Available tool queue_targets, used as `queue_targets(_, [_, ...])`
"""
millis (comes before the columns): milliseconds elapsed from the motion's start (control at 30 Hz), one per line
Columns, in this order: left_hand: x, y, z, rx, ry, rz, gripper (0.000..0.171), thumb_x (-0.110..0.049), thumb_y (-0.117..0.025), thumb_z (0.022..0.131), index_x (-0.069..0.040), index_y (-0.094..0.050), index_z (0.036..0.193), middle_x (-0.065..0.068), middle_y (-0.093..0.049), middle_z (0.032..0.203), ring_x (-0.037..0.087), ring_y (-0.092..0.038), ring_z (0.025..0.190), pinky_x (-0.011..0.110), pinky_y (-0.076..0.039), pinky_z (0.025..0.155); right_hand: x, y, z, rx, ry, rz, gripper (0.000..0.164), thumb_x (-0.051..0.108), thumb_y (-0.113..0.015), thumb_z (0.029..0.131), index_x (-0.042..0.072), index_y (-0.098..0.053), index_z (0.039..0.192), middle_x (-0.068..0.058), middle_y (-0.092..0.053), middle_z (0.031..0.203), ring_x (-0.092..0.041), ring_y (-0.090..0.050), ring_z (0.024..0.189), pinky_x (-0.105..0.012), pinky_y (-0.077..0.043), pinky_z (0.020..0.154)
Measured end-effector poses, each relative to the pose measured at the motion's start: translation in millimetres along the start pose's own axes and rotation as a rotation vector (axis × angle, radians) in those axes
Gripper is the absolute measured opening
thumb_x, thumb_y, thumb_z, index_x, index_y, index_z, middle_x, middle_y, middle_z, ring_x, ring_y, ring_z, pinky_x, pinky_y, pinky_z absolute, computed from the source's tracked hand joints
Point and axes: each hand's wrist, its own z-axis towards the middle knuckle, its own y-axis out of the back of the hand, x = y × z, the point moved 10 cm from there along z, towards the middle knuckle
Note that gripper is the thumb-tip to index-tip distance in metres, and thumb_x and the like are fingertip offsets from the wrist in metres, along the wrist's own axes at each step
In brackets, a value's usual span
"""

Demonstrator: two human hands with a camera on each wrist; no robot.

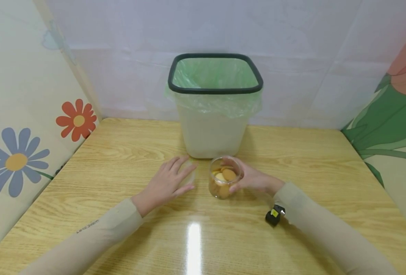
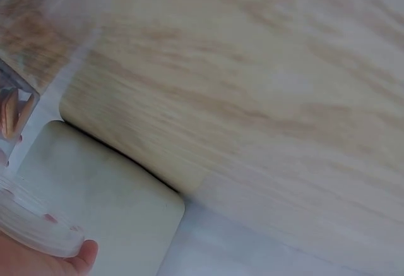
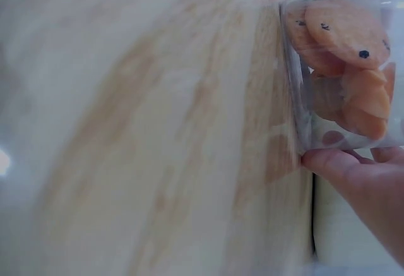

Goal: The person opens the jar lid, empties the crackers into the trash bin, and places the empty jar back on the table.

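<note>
A clear round jar (image 1: 214, 190) stands on the wooden table, its mouth uncovered. Inside are several round golden biscuits (image 1: 229, 175), some showing dark specks in the right wrist view. My right hand (image 1: 254, 178) grips the jar from its right side, thumb on the near wall and fingers round the back. To the jar's left, my left hand (image 1: 168, 181) holds a transparent round lid (image 2: 41, 222) by its edge, low over the table. In the head view the fingers cover most of that lid.
Right behind the jar stands a white waste bin (image 1: 211, 133) with a dark rim and a green-tinted liner. A small black device with a yellow mark (image 1: 273, 214) sits by the right cuff. Flower-printed panels (image 1: 17, 162) flank the table; a white sheet (image 1: 292, 46) hangs behind.
</note>
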Motion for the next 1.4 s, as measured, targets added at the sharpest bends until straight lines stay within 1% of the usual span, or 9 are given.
queue_targets(100, [0.7, -2.8, -1.7, 0.022, 0.003, 0.002, 0.084, -0.065, -0.007, 0.096, -0.007, -0.047, 0.142, 0.026, -0.039, 0.144, 0.047, -0.041, 0.127, 0.061, -0.039, 0.099, -0.1, -0.5, 0.2, 0.004, -0.001, -0.001, 0.117, 0.021, -0.088, 0.069, -0.002, -0.009, 0.152, -0.025, -0.018, 0.155, -0.040, -0.017, 0.142, -0.049, -0.030, 0.110])
queue_targets(267, [1.4, -5.8, -3.3, 0.037, 0.000, 0.000, 0.084, -0.065, -0.007, 0.096, -0.007, -0.046, 0.142, 0.026, -0.039, 0.145, 0.047, -0.040, 0.127, 0.061, -0.039, 0.099, 0.0, -0.5, 0.2, 0.002, -0.001, -0.001, 0.117, 0.021, -0.088, 0.069, -0.002, -0.009, 0.152, -0.025, -0.018, 0.155, -0.040, -0.016, 0.142, -0.049, -0.031, 0.109])
queue_targets(433, [1.0, -12.2, -3.9, 0.082, -0.005, -0.003, 0.086, -0.065, -0.005, 0.095, -0.005, -0.045, 0.143, 0.027, -0.037, 0.146, 0.048, -0.039, 0.128, 0.063, -0.039, 0.098, 0.7, -1.0, -0.1, 0.004, -0.002, 0.008, 0.118, 0.020, -0.088, 0.069, -0.002, -0.008, 0.152, -0.025, -0.016, 0.155, -0.040, -0.015, 0.143, -0.047, -0.036, 0.107])
queue_targets(533, [1.0, -15.5, -4.2, 0.101, -0.005, 0.002, 0.086, -0.065, -0.004, 0.095, -0.005, -0.044, 0.143, 0.027, -0.036, 0.146, 0.048, -0.038, 0.129, 0.063, -0.039, 0.098, 1.1, -1.1, -0.5, 0.005, -0.006, 0.011, 0.117, 0.019, -0.088, 0.070, -0.001, -0.008, 0.153, -0.025, -0.016, 0.155, -0.040, -0.016, 0.142, -0.046, -0.037, 0.106])
queue_targets(767, [1.1, -16.9, -4.8, 0.107, -0.006, 0.003, 0.086, -0.065, -0.005, 0.095, -0.005, -0.043, 0.144, 0.026, -0.035, 0.147, 0.048, -0.038, 0.129, 0.063, -0.040, 0.097, 0.9, -1.2, -0.4, 0.002, -0.015, 0.002, 0.116, 0.018, -0.087, 0.069, -0.001, -0.008, 0.153, -0.024, -0.018, 0.155, -0.039, -0.016, 0.143, -0.048, -0.033, 0.109])
queue_targets(1000, [3.1, -19.2, -6.6, 0.130, 0.003, -0.013, 0.085, -0.065, -0.007, 0.096, -0.005, -0.041, 0.146, 0.027, -0.033, 0.148, 0.049, -0.036, 0.130, 0.064, -0.038, 0.098, -0.3, -0.3, -1.3, -0.005, -0.025, 0.011, 0.117, 0.018, -0.088, 0.069, -0.001, -0.009, 0.153, -0.024, -0.018, 0.155, -0.039, -0.015, 0.143, -0.052, -0.023, 0.112])
queue_targets(1233, [4.7, -20.8, -7.0, 0.144, 0.003, -0.013, 0.082, -0.064, -0.010, 0.097, -0.005, -0.040, 0.146, 0.027, -0.033, 0.149, 0.048, -0.035, 0.131, 0.064, -0.037, 0.100, 0.2, -0.4, -1.3, -0.006, -0.029, 0.021, 0.117, 0.017, -0.088, 0.068, -0.001, -0.009, 0.153, -0.023, -0.017, 0.155, -0.038, -0.015, 0.143, -0.053, -0.024, 0.112])
queue_targets(1400, [6.0, -22.9, -7.3, 0.149, 0.000, -0.012, 0.082, -0.064, -0.010, 0.097, -0.005, -0.039, 0.146, 0.027, -0.033, 0.148, 0.048, -0.035, 0.131, 0.064, -0.037, 0.100, -0.6, -0.2, -1.1, -0.006, -0.034, 0.026, 0.116, 0.015, -0.087, 0.069, 0.000, -0.009, 0.153, -0.023, -0.018, 0.156, -0.038, -0.015, 0.143, -0.053, -0.023, 0.112])
